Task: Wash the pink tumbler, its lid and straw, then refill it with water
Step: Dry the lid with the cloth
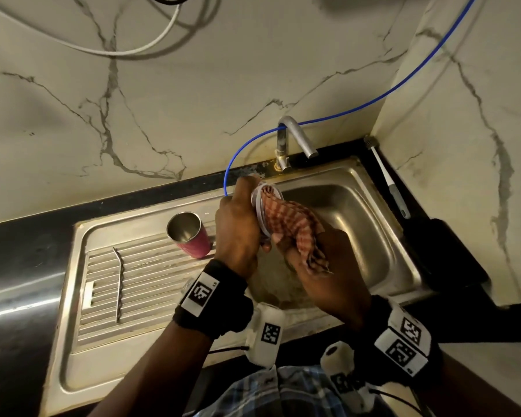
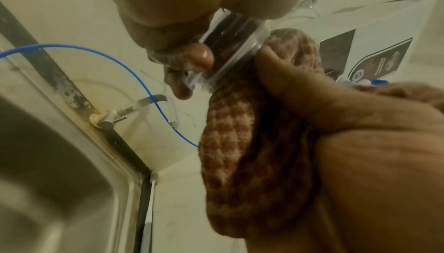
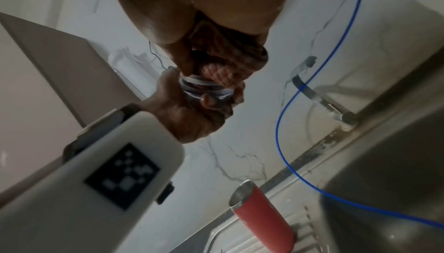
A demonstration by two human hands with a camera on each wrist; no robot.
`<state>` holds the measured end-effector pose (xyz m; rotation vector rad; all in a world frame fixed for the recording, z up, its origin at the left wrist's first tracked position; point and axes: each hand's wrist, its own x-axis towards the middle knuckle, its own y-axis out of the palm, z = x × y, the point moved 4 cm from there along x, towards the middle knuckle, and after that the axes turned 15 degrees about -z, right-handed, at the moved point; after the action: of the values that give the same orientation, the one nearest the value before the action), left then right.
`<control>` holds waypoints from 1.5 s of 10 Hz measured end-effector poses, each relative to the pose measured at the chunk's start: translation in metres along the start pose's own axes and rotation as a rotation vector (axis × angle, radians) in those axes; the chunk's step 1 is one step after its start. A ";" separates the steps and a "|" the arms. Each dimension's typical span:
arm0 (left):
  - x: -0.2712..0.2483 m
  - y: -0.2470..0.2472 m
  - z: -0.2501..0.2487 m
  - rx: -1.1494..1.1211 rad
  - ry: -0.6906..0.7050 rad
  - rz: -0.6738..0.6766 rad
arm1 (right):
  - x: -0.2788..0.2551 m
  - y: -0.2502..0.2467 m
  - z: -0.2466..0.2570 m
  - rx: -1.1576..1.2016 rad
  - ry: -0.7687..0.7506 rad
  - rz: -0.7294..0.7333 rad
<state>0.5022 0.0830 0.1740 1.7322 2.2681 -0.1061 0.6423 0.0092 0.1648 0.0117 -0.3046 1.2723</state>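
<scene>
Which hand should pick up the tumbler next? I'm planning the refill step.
Left. The left hand, gripping the lid, is right beside the pink tumbler on the drainboard; the right hand holds the cloth over the basin.

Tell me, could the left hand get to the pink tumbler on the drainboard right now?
Probably not at once: the left hand grips the clear lid while the right hand wipes it with the checked cloth. The path itself looks free; the pink tumbler stands upright just beside it.
</scene>
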 end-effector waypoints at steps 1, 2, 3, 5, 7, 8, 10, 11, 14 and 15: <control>0.003 0.001 -0.007 0.128 0.018 0.009 | 0.007 0.006 0.000 -0.114 -0.152 0.016; -0.001 0.001 -0.008 0.147 -0.258 0.035 | 0.017 -0.003 -0.002 -0.239 -0.357 0.005; -0.009 -0.001 -0.009 0.103 -0.363 0.073 | 0.021 -0.009 -0.005 -0.230 -0.315 -0.037; -0.019 -0.001 0.005 0.226 -0.087 0.022 | 0.023 -0.001 0.003 0.124 -0.003 -0.164; -0.018 0.000 -0.002 0.275 0.371 -0.127 | 0.021 0.008 0.018 0.270 0.063 -0.137; -0.019 0.001 -0.012 0.296 0.458 -0.185 | 0.021 0.011 0.017 0.238 0.040 -0.094; -0.007 -0.005 -0.015 0.185 0.117 0.014 | 0.032 -0.001 0.009 -0.158 -0.193 0.147; -0.009 -0.005 -0.011 0.201 0.032 0.090 | 0.039 -0.005 0.011 -0.312 -0.405 0.307; -0.016 -0.002 0.001 0.121 0.182 -0.033 | 0.029 0.002 0.012 0.229 0.185 0.211; -0.013 -0.003 0.007 0.161 0.275 -0.118 | 0.028 0.006 0.009 0.405 0.329 0.182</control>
<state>0.5040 0.0685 0.1703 1.7853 2.6259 -0.0805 0.6420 0.0356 0.1792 0.1212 0.2425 1.4734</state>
